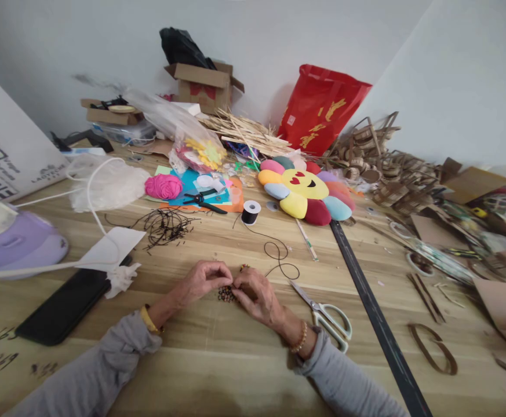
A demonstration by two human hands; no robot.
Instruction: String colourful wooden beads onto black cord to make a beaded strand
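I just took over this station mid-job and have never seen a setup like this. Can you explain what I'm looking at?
There is no machine here: the left hand and right hand are a person's own bare hands. The single picture comes from a camera worn on that person's head, looking forward and down.

Both hands are over a wooden table, fingertips close together beside a small pile of beads. Whatever is pinched between them is too small to make out.

Beyond the hands stands a spool of black cord, with its loose length looping toward the right hand. Scissors lie to the right of that hand. Farther back are a ball of pink yarn and a flower-shaped cushion.
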